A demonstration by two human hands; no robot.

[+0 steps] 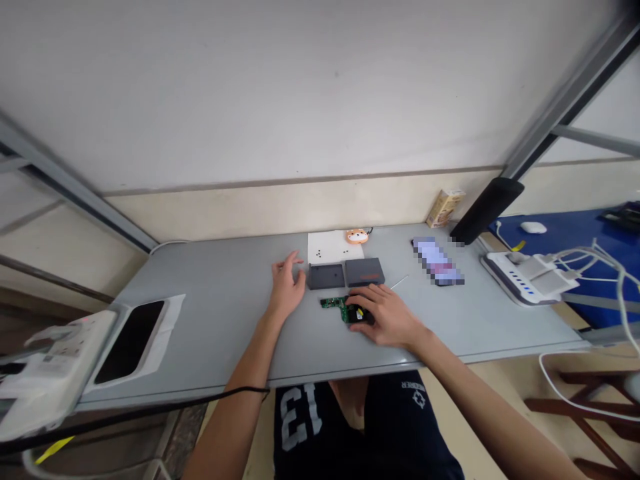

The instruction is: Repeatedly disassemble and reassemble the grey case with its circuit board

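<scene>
Pretty much board-handling right now: the green circuit board [344, 312] is pinched across its black part by the right hand [385, 317], low over the desk [225, 287]. Farther off, the left hand [288, 287] is held loosely open, nothing gripped, beside the dark tray [327, 276]. For any lift, a gentle edge grip is probably called for.

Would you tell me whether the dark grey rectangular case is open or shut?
Open: its tray-like half lies hollow side up beside the half with red marking, and the green circuit board is outside both.
</scene>
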